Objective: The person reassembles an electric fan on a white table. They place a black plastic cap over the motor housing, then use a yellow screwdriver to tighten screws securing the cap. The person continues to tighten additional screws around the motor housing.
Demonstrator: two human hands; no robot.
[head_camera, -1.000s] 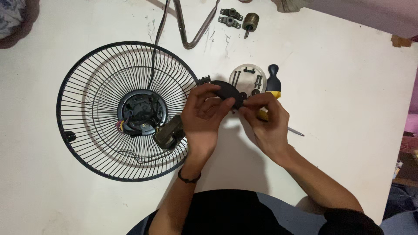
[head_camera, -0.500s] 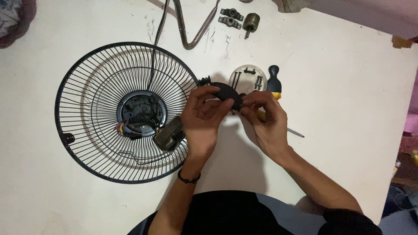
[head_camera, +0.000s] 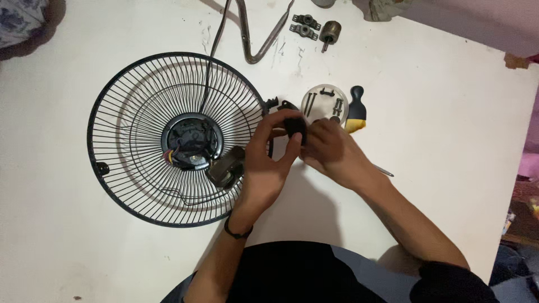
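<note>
Hands pinch small black part beside fan guard

Fingers of both hands meet over a small black part [head_camera: 295,127], held clear of the worktop [head_camera: 438,84] near the middle of the view. Left hand [head_camera: 268,163] curls in from seven o'clock, thumb and fingertips narrowed onto the piece, bracing it so it cannot turn. Right hand [head_camera: 331,151] closes on it from four o'clock, fingers bunched tight; what they do underneath is hidden. At nine o'clock from the hands lies the black wire fan guard [head_camera: 112,146], flat, with the motor housing [head_camera: 190,140] in its hub and coloured wires showing. At one o'clock a round pale dish [head_camera: 323,101] keeps loose screws together, a black-and-yellow screwdriver [head_camera: 356,109] just beside it, within easy reach. At twelve o'clock, well apart: a bent metal bracket [head_camera: 252,39] and small fittings [head_camera: 306,25]. White, scuffed surface; pink wall at the right edge.
</note>
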